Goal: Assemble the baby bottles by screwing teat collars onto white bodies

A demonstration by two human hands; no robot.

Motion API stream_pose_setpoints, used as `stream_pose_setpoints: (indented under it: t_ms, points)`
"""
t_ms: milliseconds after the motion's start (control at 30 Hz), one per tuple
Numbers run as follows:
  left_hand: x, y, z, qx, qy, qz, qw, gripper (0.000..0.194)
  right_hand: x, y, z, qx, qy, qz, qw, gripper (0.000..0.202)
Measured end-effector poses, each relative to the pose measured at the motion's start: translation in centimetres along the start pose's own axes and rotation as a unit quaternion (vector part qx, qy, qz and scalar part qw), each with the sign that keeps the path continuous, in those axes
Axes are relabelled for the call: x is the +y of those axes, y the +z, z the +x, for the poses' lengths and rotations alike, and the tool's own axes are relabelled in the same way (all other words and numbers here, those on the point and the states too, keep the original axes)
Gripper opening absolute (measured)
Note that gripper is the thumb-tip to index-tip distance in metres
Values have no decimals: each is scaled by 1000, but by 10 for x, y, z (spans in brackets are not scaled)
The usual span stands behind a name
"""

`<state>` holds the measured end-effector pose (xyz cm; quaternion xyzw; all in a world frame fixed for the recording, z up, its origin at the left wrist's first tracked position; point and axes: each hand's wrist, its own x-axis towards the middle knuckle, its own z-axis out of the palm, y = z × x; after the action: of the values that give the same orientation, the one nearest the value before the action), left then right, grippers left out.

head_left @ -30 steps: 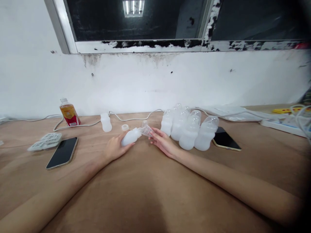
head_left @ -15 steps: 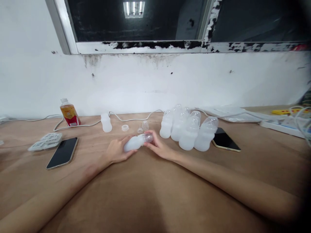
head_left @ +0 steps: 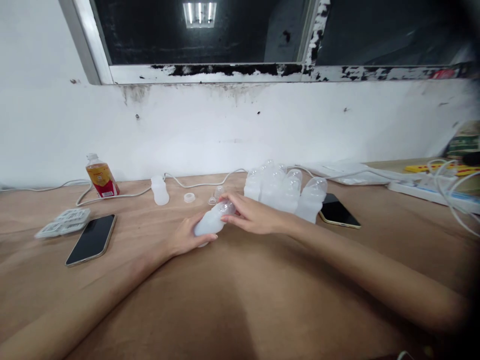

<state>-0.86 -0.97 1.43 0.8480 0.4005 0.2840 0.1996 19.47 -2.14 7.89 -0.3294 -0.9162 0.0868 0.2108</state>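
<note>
A frosted white baby bottle [head_left: 208, 223] with a clear dome cap leans between my two hands, tilted up to the right. My left hand [head_left: 186, 235] is wrapped round its lower body. At the top end, my right hand [head_left: 245, 214] grips the clear cap [head_left: 226, 206] with thumb and fingers. Just beyond lie a loose clear cap [head_left: 219, 191], a small clear nipple [head_left: 212, 200] and a white screw ring [head_left: 189, 197]. An open bottle body [head_left: 159, 191] stands behind, to the left. Several capped baby bottles [head_left: 290, 190] are grouped to the right, partly hidden by my right hand and forearm.
On the left are a phone [head_left: 92, 240], pale plastic trays [head_left: 65, 222] and a drink bottle [head_left: 102, 176]. A second phone [head_left: 339, 211] lies right of the grouped bottles. A white cable [head_left: 202, 185] runs along the wall; a plastic bag [head_left: 337, 172] and power strip [head_left: 431, 196] are at the back right.
The held baby bottle has tipped more upright, its capped end raised. My right hand has turned over the cap, and the view has shifted slightly to the right.
</note>
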Motion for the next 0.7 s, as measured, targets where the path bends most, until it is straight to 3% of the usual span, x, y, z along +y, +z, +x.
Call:
stream_pose_setpoints:
  t_ms: [167,267,400,700]
  points:
    - [-2,5,0,-35,66,47,996,81,-14,-37,-8,-55,73,-200,975,27]
    - [-5,8,-1,-29,60,68,995,77,-6,-44,-13,-50,150,-314,936,25]
    - [-7,9,-2,-35,59,82,994,70,9,-45,-15,-30,221,-373,901,28]
    - [-4,10,-3,-28,67,115,991,63,24,-47,-13,28,187,-446,875,30]
